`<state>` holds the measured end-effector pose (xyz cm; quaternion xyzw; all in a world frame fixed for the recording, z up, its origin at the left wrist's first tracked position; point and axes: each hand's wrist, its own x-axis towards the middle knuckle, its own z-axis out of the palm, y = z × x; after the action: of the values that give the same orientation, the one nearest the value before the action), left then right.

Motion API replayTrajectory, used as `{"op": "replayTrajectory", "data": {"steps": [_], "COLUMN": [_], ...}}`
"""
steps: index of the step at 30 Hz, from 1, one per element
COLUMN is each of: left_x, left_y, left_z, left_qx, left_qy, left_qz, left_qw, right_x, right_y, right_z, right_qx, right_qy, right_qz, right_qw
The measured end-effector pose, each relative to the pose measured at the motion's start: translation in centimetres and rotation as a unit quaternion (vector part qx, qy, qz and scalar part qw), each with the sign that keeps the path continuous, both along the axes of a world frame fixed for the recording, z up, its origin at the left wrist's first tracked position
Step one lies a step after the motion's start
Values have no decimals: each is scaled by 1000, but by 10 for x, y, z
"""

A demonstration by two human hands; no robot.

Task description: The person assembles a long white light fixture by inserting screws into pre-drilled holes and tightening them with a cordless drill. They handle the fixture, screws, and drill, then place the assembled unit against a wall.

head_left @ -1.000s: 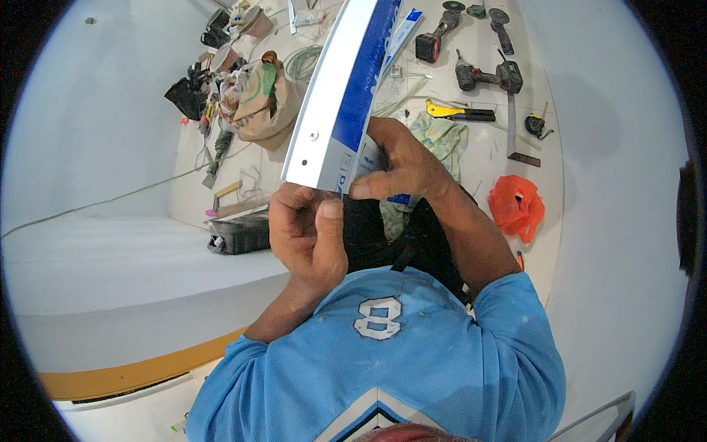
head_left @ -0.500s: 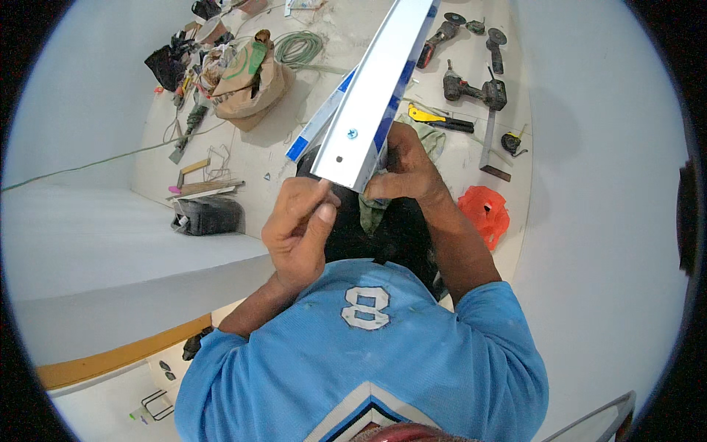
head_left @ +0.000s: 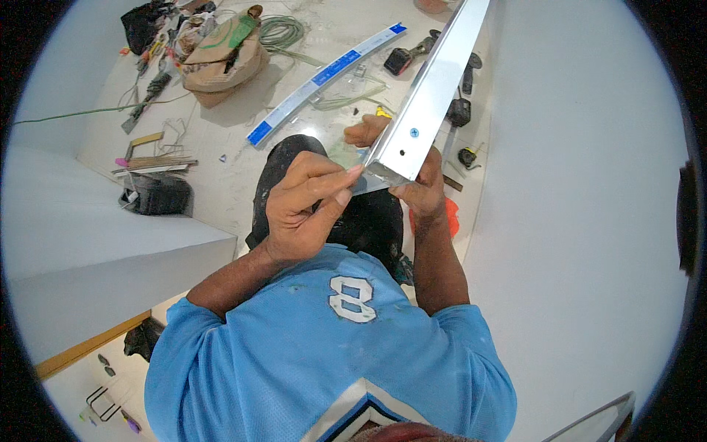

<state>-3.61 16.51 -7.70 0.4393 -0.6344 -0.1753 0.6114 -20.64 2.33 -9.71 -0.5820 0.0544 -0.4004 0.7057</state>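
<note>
1. Since half a second ago, the long silver bar (head_left: 427, 103) has swung over to the right and leans more that way. One blue-and-white strip (head_left: 329, 74) now shows from end to end; before, part of it hid behind the bar.
2. Looking in from far away, I see the right hand (head_left: 427, 197) wrapped under the bar near its close end. Its fingers (head_left: 364, 131) poke out on the left side, so they are grasping the bar.
3. I see the left hand (head_left: 298, 210) at the bar's near left corner. Its thumb and pointer finger are close together, and the others curl in. I can't tell if they pinch anything.
4. The bar is up over the black trousers (head_left: 368, 225) and points away. Near its close end I spot a screw (head_left: 414, 132) and a small dark hole (head_left: 402, 153).
5. On the floor (head_left: 228, 173), the strip lies left of the bar. A black-and-red tool (head_left: 398, 62) sits near its far end.
6. To the right I see a tape measure (head_left: 468, 157) and an orange-red bag (head_left: 453, 216), partly hidden by the right arm.
7. Far left, a brown sack (head_left: 221, 70) stands just beside a green coil (head_left: 280, 33). Closer in is a black box (head_left: 156, 194).
</note>
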Motion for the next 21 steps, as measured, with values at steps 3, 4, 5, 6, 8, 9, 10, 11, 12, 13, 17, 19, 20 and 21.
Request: {"op": "replayTrajectory", "data": {"steps": [3,4,5,6,8,9,10,11,12,13,17,19,20,21], "left_x": [0,0,0,2,0,-5,-8,-9,-8,-8,-1,3,5,7], "left_y": [-4,-5,-6,-7,-9,-9,-10,-10,-10,-12,-18,-22,-22,-22], "left_z": [1,1,1,1,-2,-5,-7,-6,-5,-4,-6,-8,-10,-12], "left_qx": [-16,-20,-23,-25,-19,-10,-1,-6,-12,-17,-73,-106,-107,-107], "left_qy": [6,12,11,9,42,75,109,87,65,43,-11,-43,-43,-44], "left_qz": [-5,-7,-16,-25,-38,-42,-46,-48,-50,-50,-36,-27,-30,-32], "left_qw": [1000,1000,1000,999,998,996,993,995,997,998,997,993,993,993], "right_x": [-2,-4,-7,-11,-15,-16,-16,-17,-15,-16,-19,-26,-24,-21], "right_y": [10,15,19,20,27,31,33,36,36,36,37,33,32,32], "right_z": [4,5,5,5,9,10,12,13,10,10,10,-5,-4,-2], "right_qx": [-17,-22,-25,-32,-28,-22,-18,-13,-16,-19,-16,-23,-24,-24], "right_qy": [7,17,26,32,47,47,46,45,33,21,32,40,39,38], "right_qz": [-56,-80,-105,-116,-139,-142,-144,-149,-147,-145,-144,-161,-160,-160], "right_qw": [998,996,994,992,989,989,988,988,988,989,989,986,986,986]}}
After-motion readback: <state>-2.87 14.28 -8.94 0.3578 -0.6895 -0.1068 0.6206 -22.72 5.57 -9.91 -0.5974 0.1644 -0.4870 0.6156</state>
